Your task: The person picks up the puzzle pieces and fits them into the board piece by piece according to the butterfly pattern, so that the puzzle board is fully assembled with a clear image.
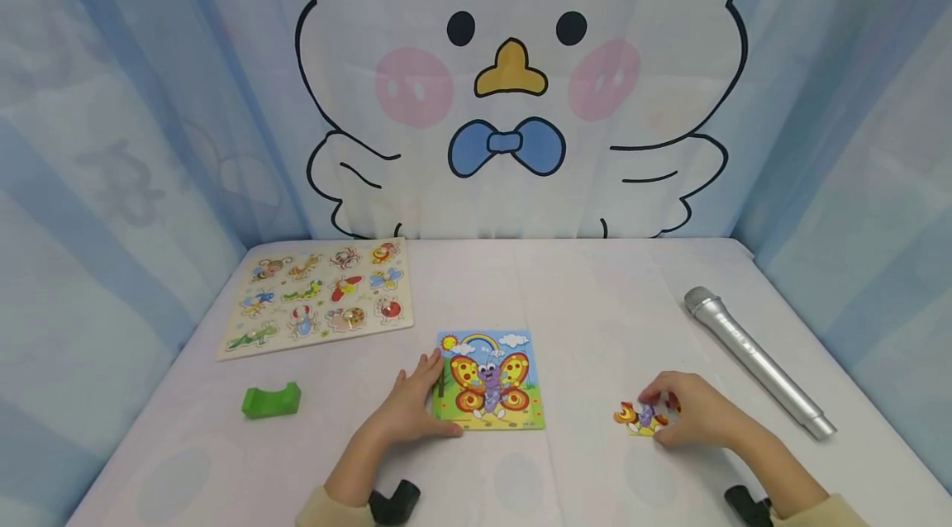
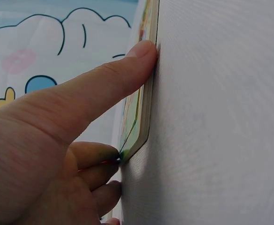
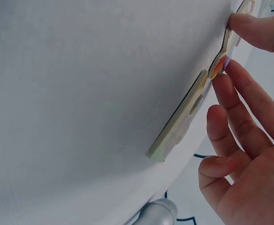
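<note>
A square butterfly puzzle (image 1: 488, 382) lies flat at the middle of the table. My left hand (image 1: 409, 403) holds its near left corner, thumb along the front edge and fingertips against the left side. In the left wrist view the thumb (image 2: 113, 77) presses the puzzle's edge (image 2: 145, 110). To the right, my right hand (image 1: 692, 411) pinches a small butterfly puzzle piece (image 3: 219, 63) between thumb and fingers, low over the table or on it. Beside that piece lies another puzzle piece (image 3: 179, 119), close against it. The hand partly covers these pieces (image 1: 643, 418) in the head view.
A wooden insect puzzle board (image 1: 320, 296) lies at the back left, with a green arch-shaped block (image 1: 271, 401) in front of it. A silver microphone (image 1: 759, 362) lies slanted on the right. Curtains (image 1: 134, 180) surround the white table.
</note>
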Demonstrator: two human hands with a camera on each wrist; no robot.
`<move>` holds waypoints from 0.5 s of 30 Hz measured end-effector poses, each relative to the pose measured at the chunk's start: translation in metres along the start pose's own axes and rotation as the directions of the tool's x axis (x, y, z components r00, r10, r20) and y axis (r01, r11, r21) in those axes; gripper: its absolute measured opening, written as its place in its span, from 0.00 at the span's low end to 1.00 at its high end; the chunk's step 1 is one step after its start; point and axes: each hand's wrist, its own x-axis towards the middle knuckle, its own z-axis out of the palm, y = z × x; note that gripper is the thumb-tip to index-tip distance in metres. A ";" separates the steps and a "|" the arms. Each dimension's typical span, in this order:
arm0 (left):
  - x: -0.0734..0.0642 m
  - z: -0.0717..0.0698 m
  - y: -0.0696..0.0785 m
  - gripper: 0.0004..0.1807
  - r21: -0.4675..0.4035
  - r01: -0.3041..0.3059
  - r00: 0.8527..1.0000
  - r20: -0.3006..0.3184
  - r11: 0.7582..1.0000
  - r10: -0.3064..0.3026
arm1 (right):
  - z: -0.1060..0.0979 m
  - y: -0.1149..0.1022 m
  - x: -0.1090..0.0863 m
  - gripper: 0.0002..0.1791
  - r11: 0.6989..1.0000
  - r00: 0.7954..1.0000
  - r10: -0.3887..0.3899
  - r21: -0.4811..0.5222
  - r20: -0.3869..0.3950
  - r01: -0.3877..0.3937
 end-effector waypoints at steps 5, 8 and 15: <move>0.000 0.001 -0.001 0.57 0.003 -0.004 1.000 -0.004 1.000 0.004 | 0.001 -0.001 0.001 0.22 1.000 1.000 -0.002 -0.013 -0.005 0.002; 0.000 0.001 -0.001 0.57 0.003 -0.007 1.000 -0.006 1.000 0.007 | 0.001 -0.002 0.002 0.21 1.000 1.000 0.001 -0.022 -0.014 -0.001; 0.000 0.000 0.001 0.56 0.001 0.001 1.000 -0.003 1.000 -0.001 | 0.003 -0.013 0.011 0.20 0.999 0.998 -0.050 -0.022 -0.039 0.049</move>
